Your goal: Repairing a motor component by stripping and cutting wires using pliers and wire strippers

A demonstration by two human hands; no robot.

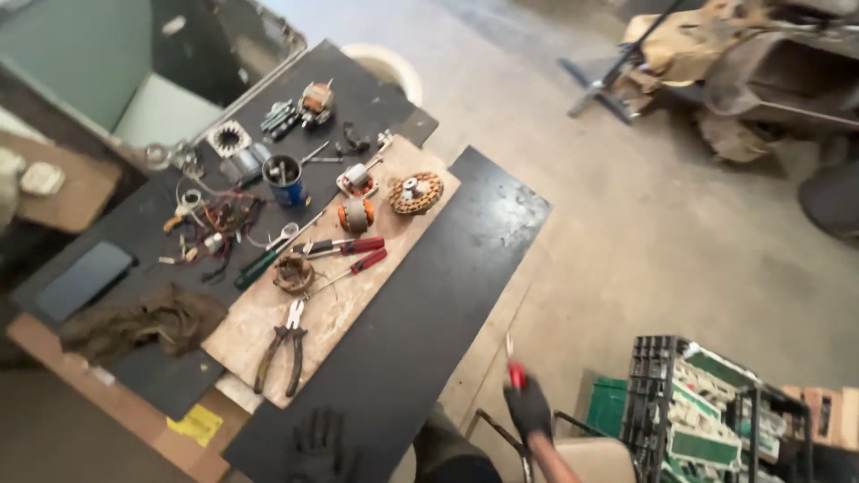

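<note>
A wooden board lay across the black table, carrying pliers, two red-handled screwdrivers and a copper-wound stator — a blue can stood just beside it. A dark rag lay crumpled at the table's edge — a black crate stood on the floor.

The glossy black tabletop panel lies bare along its length, giving open passage beside the pale wooden work board. That board is crowded: grey-handled pliers, red-handled screwdrivers and a round copper-wound motor stator block it. Beyond the board, tangled wires and a crumpled brown rag obstruct.
</note>
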